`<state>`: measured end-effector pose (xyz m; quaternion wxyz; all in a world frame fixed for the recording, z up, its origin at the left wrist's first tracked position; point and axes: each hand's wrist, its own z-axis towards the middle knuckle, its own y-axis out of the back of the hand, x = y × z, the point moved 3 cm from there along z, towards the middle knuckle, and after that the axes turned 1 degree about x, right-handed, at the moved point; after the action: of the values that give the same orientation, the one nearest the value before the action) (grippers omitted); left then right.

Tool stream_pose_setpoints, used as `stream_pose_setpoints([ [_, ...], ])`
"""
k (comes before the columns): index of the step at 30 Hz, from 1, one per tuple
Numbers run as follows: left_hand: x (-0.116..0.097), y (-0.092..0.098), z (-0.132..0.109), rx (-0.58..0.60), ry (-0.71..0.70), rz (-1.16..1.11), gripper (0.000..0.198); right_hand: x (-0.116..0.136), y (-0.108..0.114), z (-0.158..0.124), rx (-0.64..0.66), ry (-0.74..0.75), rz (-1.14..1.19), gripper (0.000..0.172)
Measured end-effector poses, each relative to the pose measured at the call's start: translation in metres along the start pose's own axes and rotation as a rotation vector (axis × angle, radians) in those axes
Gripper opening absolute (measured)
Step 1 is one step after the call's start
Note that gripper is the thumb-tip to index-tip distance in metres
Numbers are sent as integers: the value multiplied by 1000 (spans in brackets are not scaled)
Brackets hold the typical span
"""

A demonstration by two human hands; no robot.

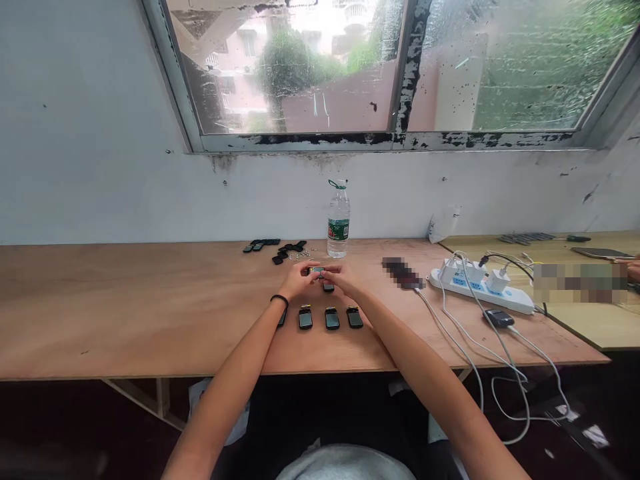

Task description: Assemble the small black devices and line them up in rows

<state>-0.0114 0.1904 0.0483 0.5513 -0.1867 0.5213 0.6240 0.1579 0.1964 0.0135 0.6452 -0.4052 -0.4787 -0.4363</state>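
- Fingers [311, 272] of the left hand [299, 280] and right hand [341, 279] pinch one small black device [320, 272] just above the worktop [125, 313].
- Seemingly mid-assembly; the next move needs steady, fine alignment.
- Four finished-looking devices [331, 318] lie just beneath; loose parts [287, 252] and a water bottle [339, 223] sit behind.

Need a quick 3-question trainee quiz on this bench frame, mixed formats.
1. True or false: the water bottle stands upright behind the hands.
2. Multiple choice: the small black devices in a row nearest the person lie (A) on the power strip, (B) on the wooden bench, (C) on the windowsill.
3. Fill in: the left hand and right hand together hold one small black ____.

Key: 1 true; 2 B; 3 device. The power strip sits to the right with white chargers plugged in.
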Motion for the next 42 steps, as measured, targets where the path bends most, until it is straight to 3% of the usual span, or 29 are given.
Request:
stream_pose_setpoints([
  [5, 7, -1, -1, -38, 96, -152, 53, -1, 1, -1, -48, -17, -94, 20],
  [10, 17, 4, 0, -45, 181, -64, 47, 10, 1, 0, 31, 230, -577, 18],
  [15, 28, 12, 3, -4, 230, 84, 36, 12, 11, 6, -73, 318, -792, 21],
  [20, 33, 12, 1, 102, 232, 212, 38, 13, 22, 8, -142, 320, -836, 23],
  [31, 31, 7, 1, 93, 155, 396, 32, 20, 50, 11, -224, 269, -765, 20],
  [38, 26, 5, 0, 105, 115, 511, 14, 32, 74, 6, -327, 251, -770, 26],
  [40, 24, 6, -1, 116, 102, 541, 12, 34, 81, 2, -288, 203, -784, 24],
  [42, 20, 6, -2, 109, 80, 561, 15, 32, 86, -1, -123, 117, -807, 25],
])
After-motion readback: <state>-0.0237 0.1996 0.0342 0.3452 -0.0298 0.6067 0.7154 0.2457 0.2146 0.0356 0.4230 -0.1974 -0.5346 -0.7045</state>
